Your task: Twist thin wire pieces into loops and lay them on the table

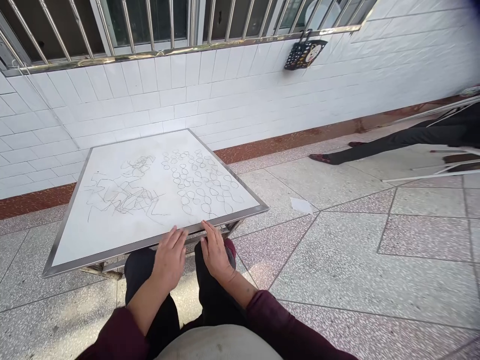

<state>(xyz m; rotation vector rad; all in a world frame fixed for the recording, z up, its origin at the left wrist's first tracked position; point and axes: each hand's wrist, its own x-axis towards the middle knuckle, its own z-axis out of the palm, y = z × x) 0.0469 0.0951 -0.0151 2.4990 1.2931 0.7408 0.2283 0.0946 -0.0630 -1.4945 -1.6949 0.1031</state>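
Note:
A low table with a white top and a metal rim (123, 247) stands in front of me. Thin dark wiry pieces lie tangled on its left part (137, 197), and several thin loop-shaped pieces (183, 182) are spread over its right part. At the table's near edge, my left hand (170, 257) rests palm down with its fingers extended, holding nothing. To its right, my right hand (217, 255) touches the same rim with its fingertips, fingers stretched out and nothing in them.
Behind the table runs a white tiled wall (168, 100) with barred windows above. A patterned bag (305, 54) hangs from the sill. At the right are a seated person's legs (356, 150). White paper (301, 205) lies on the floor.

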